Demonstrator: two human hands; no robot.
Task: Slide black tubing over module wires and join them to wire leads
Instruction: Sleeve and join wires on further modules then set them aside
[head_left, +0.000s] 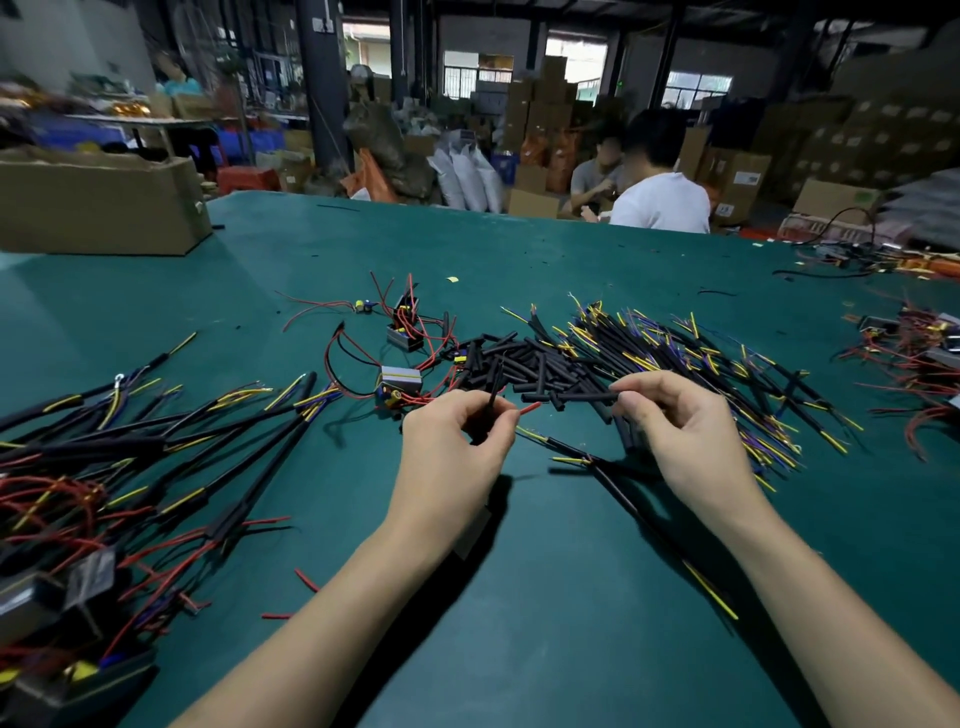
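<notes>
Pinched in the right hand (691, 431), a matte black tube (582, 397) lies sideways, pointing left. Left hand (457, 447) pinches a red wire (530, 408) and thin black wire (492, 402) above the green mat (545, 597).

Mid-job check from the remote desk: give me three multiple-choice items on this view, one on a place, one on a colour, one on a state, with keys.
1. Where does the loose black tubing pile lie?
A. beyond the hands
B. in the cardboard box
C. beside the person's elbows

2. What colour is the wire tip poking from the left hand?
A. blue
B. red
C. white

3. What is the right hand doing?
A. lying flat on the table
B. hanging idle
C. pinching a tube piece

Key: 1 A, the pile lies on the green table past both hands; 2 B, the tip shows red; 3 C, thumb and fingers pinch its end.
</notes>
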